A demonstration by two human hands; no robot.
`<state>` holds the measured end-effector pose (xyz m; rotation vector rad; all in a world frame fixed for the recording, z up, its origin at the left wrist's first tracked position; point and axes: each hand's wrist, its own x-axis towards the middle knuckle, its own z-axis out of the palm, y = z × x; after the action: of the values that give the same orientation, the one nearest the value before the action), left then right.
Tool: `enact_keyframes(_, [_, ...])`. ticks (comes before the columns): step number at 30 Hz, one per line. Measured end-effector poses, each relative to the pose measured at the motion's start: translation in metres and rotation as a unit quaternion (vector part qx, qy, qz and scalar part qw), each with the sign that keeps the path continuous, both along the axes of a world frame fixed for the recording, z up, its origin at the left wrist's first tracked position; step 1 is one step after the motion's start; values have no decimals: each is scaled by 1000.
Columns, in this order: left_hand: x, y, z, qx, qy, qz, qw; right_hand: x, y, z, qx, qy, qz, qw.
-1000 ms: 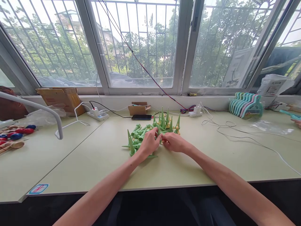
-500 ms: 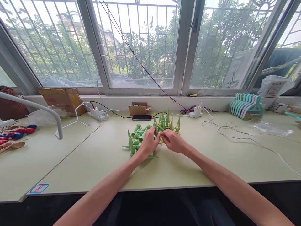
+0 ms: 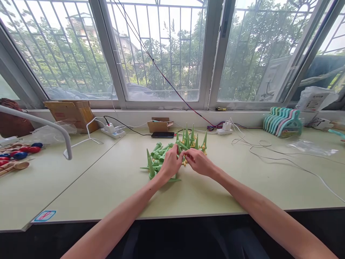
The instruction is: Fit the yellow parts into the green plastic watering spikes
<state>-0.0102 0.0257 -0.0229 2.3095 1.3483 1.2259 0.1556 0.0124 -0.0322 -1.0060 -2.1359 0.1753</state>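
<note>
Close together at the middle of the table, my left hand (image 3: 172, 162) and my right hand (image 3: 198, 160) meet with fingertips nearly touching. The left one is closed around a green cone-shaped plastic spike (image 3: 183, 145), which shows partly above its fingers. My right hand's fingers are pinched at the end of the left thumb; whatever they hold is hidden. A heap of green plastic spikes (image 3: 157, 155) lies to the left, some pointing up, others lying flat. Behind the hands several upright green spikes (image 3: 192, 136) stand with small yellow pieces (image 3: 204, 146) at their bases.
Behind the pile lie a black phone (image 3: 162, 135) and a small open cardboard box (image 3: 159, 126). White cables (image 3: 265, 145) run across the right side, near a rack of pastel hangers (image 3: 281, 121). Red and blue balls (image 3: 20, 155) and a white metal frame (image 3: 67, 144) are at left.
My hands stay almost exactly where they were, still together over the pile. At the far right edge, another person's fingers beside a teal item have moved mostly out of view.
</note>
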Motion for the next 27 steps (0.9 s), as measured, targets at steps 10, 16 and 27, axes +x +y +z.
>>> enact_keyframes(10, [-1, -1, -1, -8, -9, 0, 1000, -1, -3, 1, -7, 5, 13, 1000])
enact_keyframes(16, [-1, -1, 0, -14, -7, 0, 1000, -2, -3, 2, -9, 2, 10, 1000])
enact_keyframes(27, [1, -4, 1, -6, -24, -53, 998, 0, 1, 0, -3, 14, -7, 1000])
